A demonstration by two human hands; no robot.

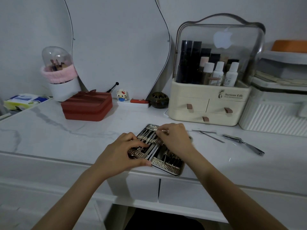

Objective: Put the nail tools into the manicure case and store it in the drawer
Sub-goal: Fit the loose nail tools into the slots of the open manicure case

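White marble-patterned vanity top (pixel 49 133): fills the middle band of the frame; my work surface, with grey veining at left.

Wavy-edged frameless mirror (pixel 116 47): upper centre, leaning on the pale wall.

Cream cosmetics organiser with clear domed lid and brown-tabbed drawers (pixel 209 103): upper right, holding bottles and dark tubes.

White ribbed storage box (pixel 272 113): far right edge.

Two white drawer fronts under the top (pixel 159 190): lower centre, both closed; I judge one of these is where the case must go, so storing is not yet begun.

Dark red zipped fabric case (pixel 86 105): left of centre, near the mirror's foot.

Open silver manicure case with woven-pattern lining (pixel 166 163): centre of frame, lying flat at the top's front edge so both halves face me for loading; most slots in the left half already hold slim steel tools.

My left hand (pixel 123 151): centre, fingers bent and pressing on the left half, probably to steady it.

My right hand (pixel 176 138): just right of centre, fingertips pinching a thin steel nail tool (pixel 162 130) over the case's far end, seemingly seating it.

Large steel nail clipper (pixel 244 143): right of centre, outside the case.

Two flat steel strips (pixel 209 134): near the clipper, also waiting.
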